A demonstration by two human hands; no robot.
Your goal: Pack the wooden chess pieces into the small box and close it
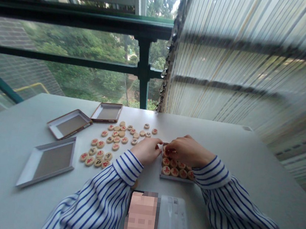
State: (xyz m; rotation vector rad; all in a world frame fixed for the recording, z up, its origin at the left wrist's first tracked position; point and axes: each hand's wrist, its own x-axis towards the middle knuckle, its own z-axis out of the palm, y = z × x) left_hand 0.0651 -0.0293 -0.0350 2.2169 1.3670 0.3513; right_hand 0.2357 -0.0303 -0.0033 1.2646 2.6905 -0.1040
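Observation:
My right hand (pixel 189 151) reaches over a shallow open box (pixel 161 167), its fingers bent down and closed on a Chinese chess piece (pixel 166 153) in the far left corner, partly hidden by the fingertips. Rows of round wooden pieces with red characters (pixel 174 171) lie face up in the box; my right hand and sleeve cover some. Just left of the box's wall is my left hand (pixel 147 151), its fingers curled together toward the wall; whatever they hold is hidden. Left of it, many loose Chinese chess pieces (pixel 116 139) are scattered, with red or black characters, several blank side up.
Three shallow empty box parts lie at the left: a white-edged one (pixel 73 157), a brown-edged one (pixel 68 134) and another (pixel 106 120) behind. A phone (pixel 141 221) and a clear plastic case (pixel 174 225) lie at the near edge. A string curtain (pixel 231 64) hangs behind the white table (pixel 248 159).

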